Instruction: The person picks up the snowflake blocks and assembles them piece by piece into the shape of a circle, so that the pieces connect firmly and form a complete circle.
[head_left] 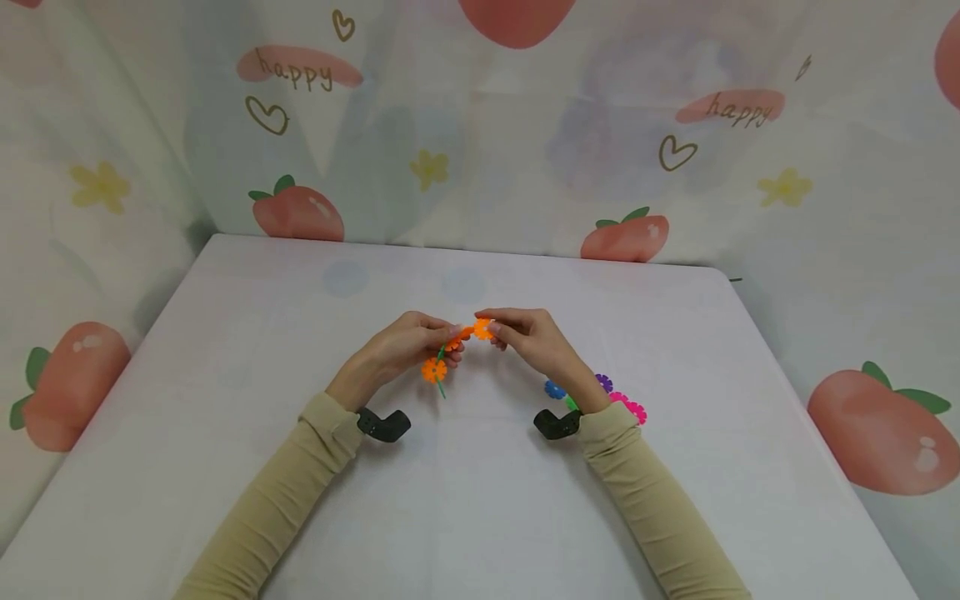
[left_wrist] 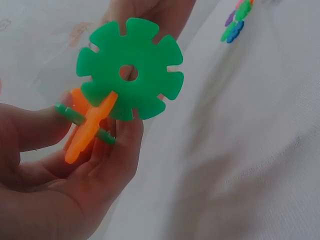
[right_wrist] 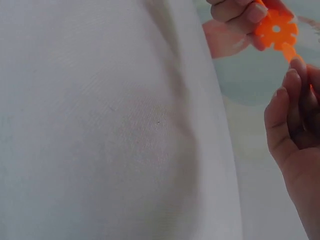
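Over the middle of the table, the left hand grips a chain of notched plastic discs. From it hang an orange disc and a thin-looking green disc, seen edge-on. In the left wrist view the green disc faces the camera, slotted into an orange disc beside the thumb. The right hand pinches another orange disc between thumb and fingers at the chain's upper end. An orange disc shows between both hands in the right wrist view; fingers hide parts of the chain.
Several loose or joined discs lie on the white table under the right wrist, among them a blue disc, a purple disc and a pink disc. A patterned curtain stands behind the table and along both sides.
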